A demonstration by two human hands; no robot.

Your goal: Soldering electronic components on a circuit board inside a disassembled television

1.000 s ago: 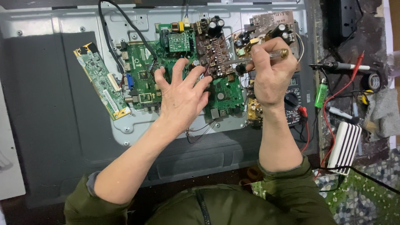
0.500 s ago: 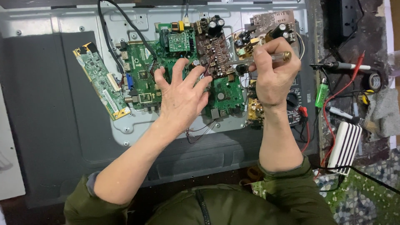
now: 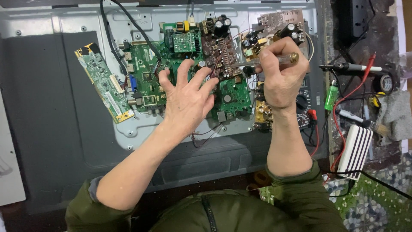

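Screwdriver [image 3: 274,60] clamped in right hand [image 3: 281,77], left hand [image 3: 186,101] splayed on green board [image 3: 148,79], multimeter [image 3: 307,105] beside.

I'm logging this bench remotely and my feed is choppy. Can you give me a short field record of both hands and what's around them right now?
left hand: spread flat on the green main board, fingertips by the brown board
right hand: gripping a clear-handled screwdriver, tip pointing toward the brown board
surface: grey metal back panel
left side: narrow green strip board
right side: green lighter, red probe lead, white striped box
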